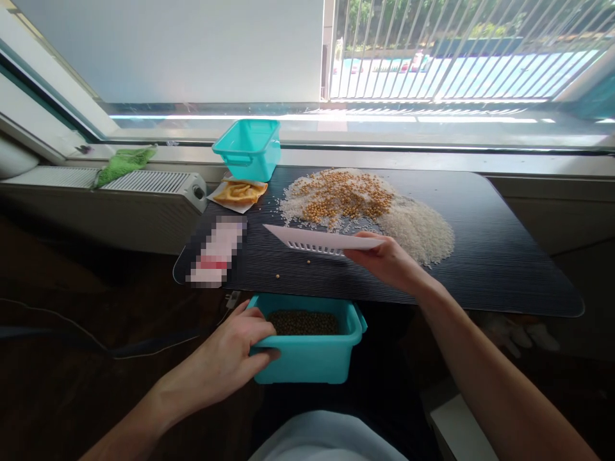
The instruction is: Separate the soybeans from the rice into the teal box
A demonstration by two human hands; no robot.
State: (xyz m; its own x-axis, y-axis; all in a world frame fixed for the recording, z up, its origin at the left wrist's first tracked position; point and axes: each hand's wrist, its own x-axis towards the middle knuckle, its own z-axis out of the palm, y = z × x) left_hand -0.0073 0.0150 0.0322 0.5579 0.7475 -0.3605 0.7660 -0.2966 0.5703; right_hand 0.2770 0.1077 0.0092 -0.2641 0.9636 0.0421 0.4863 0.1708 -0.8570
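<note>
"A dark counter (509, 256) stands under a bright window (471, 51). What are the hands doing?"

"The right hand (391, 262) grips one white slotted sheet (321, 238) by its right end, above the counter. The left hand (243, 342) clasps the left rim of a teal bin (307, 362) by the counter's front edge, dark grains (302, 323) inside."

"Which way does the sheet point?"

"Its free end points left; the long axis runs side to side, nearly edge-on to us."

"And farther out?"

"Two loose yellow grains near the front edge, one mixed heap of yellow grains (346, 195) and white rice (423, 230), then a second teal bin (247, 163) at the back."
</note>
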